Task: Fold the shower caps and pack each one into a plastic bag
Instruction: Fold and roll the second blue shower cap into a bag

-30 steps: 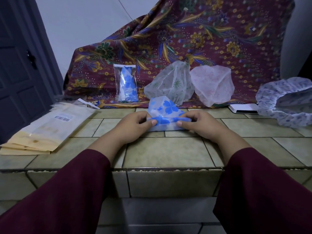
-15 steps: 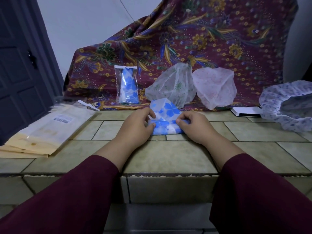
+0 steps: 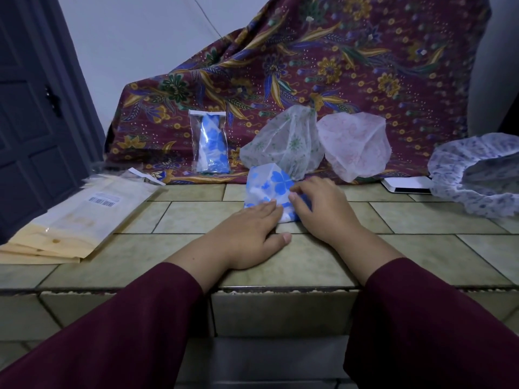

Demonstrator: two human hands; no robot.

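A white shower cap with blue flowers (image 3: 266,183) lies partly folded on the tiled counter. My left hand (image 3: 247,237) rests flat on the counter with its fingertips pressing the cap's near left edge. My right hand (image 3: 323,209) grips the cap's right side, fingers curled over the fold. A packed blue-flowered cap in a clear plastic bag (image 3: 210,144) leans upright against the patterned cloth behind. A stack of flat plastic bags (image 3: 75,220) lies at the left.
A green-print cap (image 3: 283,144) and a pink-print cap (image 3: 354,144) sit behind the folded one. A purple-flowered cap (image 3: 474,175) lies at the far right beside a white phone (image 3: 407,185). A dark door (image 3: 31,122) stands at the left; the counter edge (image 3: 280,290) is near.
My hands have come closer together and the cap is folded narrower. My left hand has flattened onto the counter, and my right hand has slid over the cap's right side.
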